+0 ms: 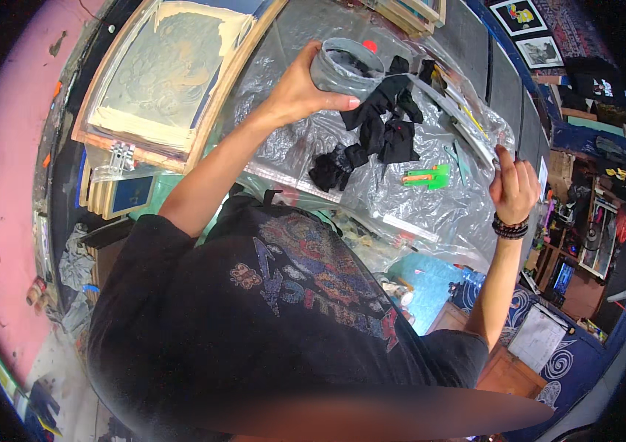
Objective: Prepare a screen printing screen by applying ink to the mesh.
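My left hand (300,97) is wrapped round a clear, round plastic tub (335,82) with dark stuff inside, tilted slightly above the covered table. My right hand (515,188), with dark bracelets at the wrist, is closed on the near end of a long, thin grey stick (451,110). The far end of that stick reaches the tub's rim; whether it dips inside I cannot tell. Crumpled black cloth pieces (383,132) lie below the tub. A green and orange hand tool (427,177) rests to the left of my right hand.
Transparent plastic sheeting (269,74) covers the table. At left stands a wood-framed screen (158,74) smeared with grey and cream, a metal clip (121,157) on its edge. More wooden frames (409,15) are stacked at the back. A crowded shelf (593,228) stands at right.
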Demonstrator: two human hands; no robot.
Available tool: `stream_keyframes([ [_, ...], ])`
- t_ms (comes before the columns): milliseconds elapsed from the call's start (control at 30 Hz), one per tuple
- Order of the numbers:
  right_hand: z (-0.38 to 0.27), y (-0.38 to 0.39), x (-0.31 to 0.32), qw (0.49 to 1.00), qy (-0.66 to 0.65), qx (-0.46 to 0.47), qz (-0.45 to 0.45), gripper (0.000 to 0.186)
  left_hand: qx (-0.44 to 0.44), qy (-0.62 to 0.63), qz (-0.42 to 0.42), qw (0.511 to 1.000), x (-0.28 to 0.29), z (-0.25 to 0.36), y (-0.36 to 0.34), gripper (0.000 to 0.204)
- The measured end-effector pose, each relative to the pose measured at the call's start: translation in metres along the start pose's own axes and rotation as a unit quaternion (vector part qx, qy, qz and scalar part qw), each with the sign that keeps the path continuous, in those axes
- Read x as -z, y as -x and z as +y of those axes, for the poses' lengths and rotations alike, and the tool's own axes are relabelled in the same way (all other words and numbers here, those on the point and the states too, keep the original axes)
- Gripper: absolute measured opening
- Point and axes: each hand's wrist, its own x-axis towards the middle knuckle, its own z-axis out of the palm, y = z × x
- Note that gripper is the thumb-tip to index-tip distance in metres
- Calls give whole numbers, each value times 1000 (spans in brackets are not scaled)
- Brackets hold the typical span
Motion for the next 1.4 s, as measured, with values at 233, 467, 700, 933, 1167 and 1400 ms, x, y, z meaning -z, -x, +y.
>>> stream_keyframes([
  [233, -37, 19, -43, 919, -226, -318, 66, 16, -35, -9, -7, 999, -12, 7, 2, 119],
  [467, -80, 22, -89, 554, -696, -452, 72, 23, -86, -16, 4, 996, -22, 10, 4, 103],
  [700, -83, 33, -99, 391, -808, -434, -71, 23, -114, 31, -39, 992, -17, 8, 0, 99],
  [933, -63, 57, -84, 449, -742, -498, -21, 27, -53, 3, 46, 998, -7, 9, 7, 106],
  [1167, -98, 12, -70, 629, -575, -523, 16, 36, 75, 218, -48, 972, -11, 23, 13, 84],
  [1400, -112, -3, -88, 686, -529, -500, -10, 34, 83, 332, -124, 931, -8, -5, 12, 69],
])
